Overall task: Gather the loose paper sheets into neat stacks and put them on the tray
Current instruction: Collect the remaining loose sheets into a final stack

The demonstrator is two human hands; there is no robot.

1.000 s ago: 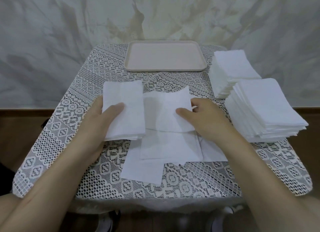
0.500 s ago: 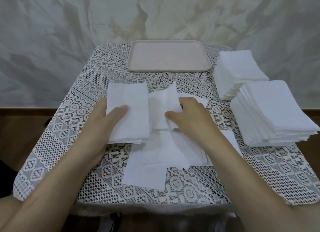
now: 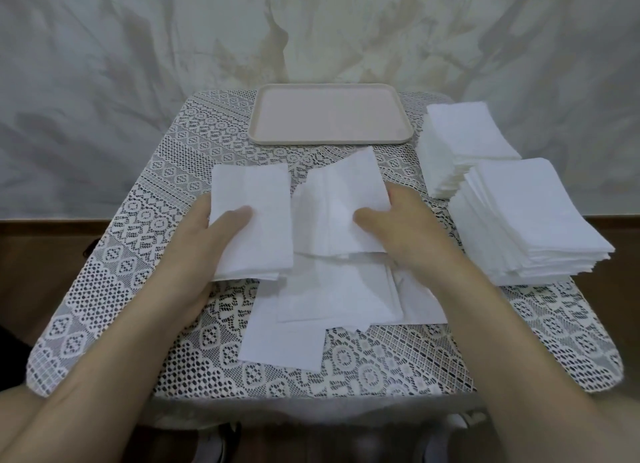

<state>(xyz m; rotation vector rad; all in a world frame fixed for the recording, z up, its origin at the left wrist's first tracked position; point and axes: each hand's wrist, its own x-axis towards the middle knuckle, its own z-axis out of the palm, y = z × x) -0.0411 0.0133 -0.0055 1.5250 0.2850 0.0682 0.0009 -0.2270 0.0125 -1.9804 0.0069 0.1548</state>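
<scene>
My left hand grips a thin stack of white paper sheets, thumb on top, just above the lace-covered table. Right beside it, my right hand holds a single folded white sheet by its right edge, thumb on top. Below both hands several loose white sheets lie overlapping on the table. The pale pink tray sits at the table's far edge with nothing on it.
Two tall stacks of white sheets stand on the right side of the table, the far stack behind the near stack. The lace tablecloth covers the small table; a marbled wall lies behind.
My right hand picked up a sheet from the loose pile, drew it left toward the held stack, then shifted right along it and now holds its right edge. My left hand stayed put.
</scene>
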